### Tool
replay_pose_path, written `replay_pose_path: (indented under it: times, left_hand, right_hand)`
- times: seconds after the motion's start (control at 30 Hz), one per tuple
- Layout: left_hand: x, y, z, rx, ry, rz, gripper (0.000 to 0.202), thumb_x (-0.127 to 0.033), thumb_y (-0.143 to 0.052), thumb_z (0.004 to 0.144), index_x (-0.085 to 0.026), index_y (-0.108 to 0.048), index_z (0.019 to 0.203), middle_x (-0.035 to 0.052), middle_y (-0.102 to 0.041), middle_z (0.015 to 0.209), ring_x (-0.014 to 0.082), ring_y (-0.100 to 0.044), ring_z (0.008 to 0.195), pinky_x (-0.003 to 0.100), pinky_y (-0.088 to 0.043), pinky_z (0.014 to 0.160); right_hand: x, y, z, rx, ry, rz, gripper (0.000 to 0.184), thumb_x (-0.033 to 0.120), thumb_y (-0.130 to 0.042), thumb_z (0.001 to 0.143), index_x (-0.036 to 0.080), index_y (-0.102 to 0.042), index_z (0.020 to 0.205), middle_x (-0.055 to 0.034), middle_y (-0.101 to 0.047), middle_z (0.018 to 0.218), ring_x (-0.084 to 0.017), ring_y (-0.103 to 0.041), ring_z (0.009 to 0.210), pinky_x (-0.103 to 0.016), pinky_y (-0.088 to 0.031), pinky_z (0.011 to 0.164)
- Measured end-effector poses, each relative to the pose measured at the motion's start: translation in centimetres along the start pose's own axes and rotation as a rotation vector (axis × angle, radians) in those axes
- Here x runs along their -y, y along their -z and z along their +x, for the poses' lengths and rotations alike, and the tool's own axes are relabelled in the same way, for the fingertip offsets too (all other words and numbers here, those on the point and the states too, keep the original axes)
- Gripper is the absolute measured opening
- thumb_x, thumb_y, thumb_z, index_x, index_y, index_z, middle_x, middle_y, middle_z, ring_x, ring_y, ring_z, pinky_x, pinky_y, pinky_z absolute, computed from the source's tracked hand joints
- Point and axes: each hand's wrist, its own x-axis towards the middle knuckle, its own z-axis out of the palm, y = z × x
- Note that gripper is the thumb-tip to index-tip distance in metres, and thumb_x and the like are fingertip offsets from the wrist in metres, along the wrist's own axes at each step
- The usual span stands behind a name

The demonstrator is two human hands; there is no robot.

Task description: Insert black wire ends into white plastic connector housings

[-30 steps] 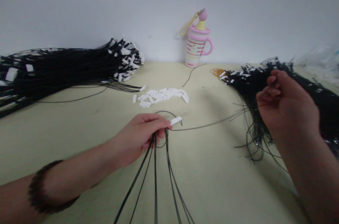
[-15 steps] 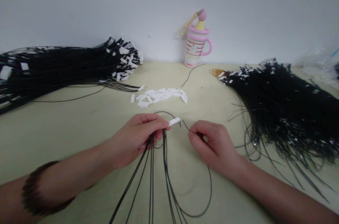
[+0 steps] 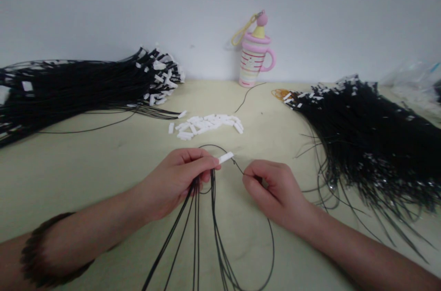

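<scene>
White and slender, a small connector (image 3: pixel 226 158) juts from the pinched thumb and fingers of a person's left hand (image 3: pixel 188 169), just above the table at the centre of the view; the same hand gathers several black strands (image 3: pixel 195 231), which hang from beneath the fingers and fan out toward the lower edge; to its right, the right hand (image 3: pixel 274 183) pinches a thin black wire (image 3: pixel 238 168) between thumb and forefinger, the short end pointing up and left to the connector's far tip, where another dark loop (image 3: pixel 213 145) arches over from behind the left fingers; whether the wire's end sits inside the connector or only beside it cannot be told; below the right hand, a length of wire (image 3: pixel 273 245) curves down and back toward the hanging strands; a dark, fuzzy band (image 3: pixel 44 249) circles the left forearm; just beyond the hands, a loose pile of white pieces (image 3: pixel 208 124) lies on the pale table (image 3: pixel 138 162); a thick bundle of black wires with white ends (image 3: pixel 86 86) spreads at left, while a second dark bundle (image 3: pixel 375 130), its loose ends straying over the tabletop, lies at right near a clear plastic bag (image 3: pixel 413 80); at the back, a pink-and-cream cup (image 3: pixel 253 61) with a yellow strap (image 3: pixel 240 33) stands upright near the pale wall (image 3: pixel 120 2).
</scene>
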Motion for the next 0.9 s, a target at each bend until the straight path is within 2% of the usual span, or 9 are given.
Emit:
replay_pose_path:
  times: [0.17, 0.33, 0.5, 0.57, 0.63, 0.7, 0.77, 0.9]
  left_hand:
    - [0.11, 0.13, 0.02, 0.005, -0.008, 0.031, 0.018, -0.032, -0.063, 0.072, -0.015, -0.062, 0.067, -0.0062, -0.046, 0.047, 0.0032, -0.037, 0.041, 0.013, -0.024, 0.036]
    - [0.22, 0.16, -0.16, 0.017, -0.029, 0.059, 0.018, -0.030, -0.063, 0.072, -0.015, -0.060, 0.063, -0.0063, -0.046, 0.046, 0.0027, -0.036, 0.040, 0.012, -0.024, 0.037]
    - [-0.06, -0.16, -0.29, 0.006, -0.029, 0.127, 0.020, -0.030, -0.061, 0.073, -0.015, -0.058, 0.061, -0.0063, -0.046, 0.042, 0.0029, -0.034, 0.037, 0.012, -0.022, 0.035]
    - [-0.12, -0.19, -0.32, 0.011, -0.041, 0.152, 0.021, -0.029, -0.061, 0.074, -0.015, -0.056, 0.058, -0.0066, -0.045, 0.041, 0.0027, -0.034, 0.037, 0.012, -0.022, 0.035]
    - [-0.15, -0.15, -0.36, 0.032, -0.048, 0.174, 0.021, -0.028, -0.059, 0.074, -0.015, -0.056, 0.057, -0.0067, -0.045, 0.041, 0.0029, -0.033, 0.037, 0.012, -0.022, 0.035]
    - [-0.18, -0.09, -0.40, 0.060, -0.054, 0.196, 0.020, -0.028, -0.059, 0.075, -0.016, -0.057, 0.058, -0.0065, -0.046, 0.041, 0.0033, -0.034, 0.037, 0.013, -0.022, 0.035]
    - [-0.21, -0.05, -0.43, 0.082, -0.059, 0.201, 0.020, -0.027, -0.059, 0.074, -0.016, -0.057, 0.058, -0.0064, -0.046, 0.041, 0.0034, -0.033, 0.037, 0.013, -0.022, 0.035]
    - [-0.23, 0.05, -0.45, 0.090, -0.054, 0.195, 0.020, -0.027, -0.059, 0.075, -0.017, -0.058, 0.058, -0.0066, -0.046, 0.041, 0.0033, -0.033, 0.036, 0.013, -0.021, 0.035]
  right_hand:
    - [0.10, 0.04, -0.12, 0.001, 0.013, -0.006, 0.021, 0.008, -0.044, 0.077, 0.014, -0.042, 0.057, 0.0042, -0.039, 0.054, -0.005, -0.038, 0.053, -0.018, -0.028, 0.051]
    - [-0.07, -0.26, -0.12, -0.069, 0.034, -0.047, 0.014, 0.007, -0.049, 0.069, 0.013, -0.048, 0.056, 0.0035, -0.044, 0.053, -0.006, -0.040, 0.051, -0.019, -0.030, 0.051]
    - [0.06, -0.42, -0.15, -0.110, 0.075, -0.079, 0.014, 0.007, -0.051, 0.068, 0.014, -0.049, 0.055, 0.0029, -0.043, 0.052, -0.007, -0.041, 0.051, -0.021, -0.033, 0.052]
    - [0.15, -0.45, -0.20, -0.110, 0.094, -0.074, 0.012, 0.009, -0.052, 0.070, 0.014, -0.051, 0.059, 0.0006, -0.046, 0.060, -0.009, -0.045, 0.057, -0.022, -0.036, 0.054]
    - [0.17, -0.47, -0.25, -0.119, 0.127, -0.047, 0.009, 0.010, -0.052, 0.072, 0.014, -0.053, 0.063, -0.0045, -0.051, 0.075, -0.011, -0.051, 0.070, -0.023, -0.041, 0.060]
    - [0.12, -0.47, -0.29, -0.120, 0.186, -0.010, 0.008, 0.010, -0.052, 0.074, 0.014, -0.053, 0.067, -0.0099, -0.052, 0.096, -0.015, -0.053, 0.089, -0.025, -0.045, 0.072]
    - [0.06, -0.48, -0.30, -0.097, 0.245, 0.024, 0.009, 0.009, -0.050, 0.077, 0.014, -0.052, 0.071, -0.0115, -0.051, 0.109, -0.016, -0.052, 0.102, -0.027, -0.045, 0.083]
    - [0.08, -0.63, -0.16, -0.081, 0.267, 0.039, 0.009, 0.008, -0.047, 0.079, 0.014, -0.052, 0.076, -0.0115, -0.056, 0.106, -0.015, -0.055, 0.098, -0.027, -0.046, 0.086]
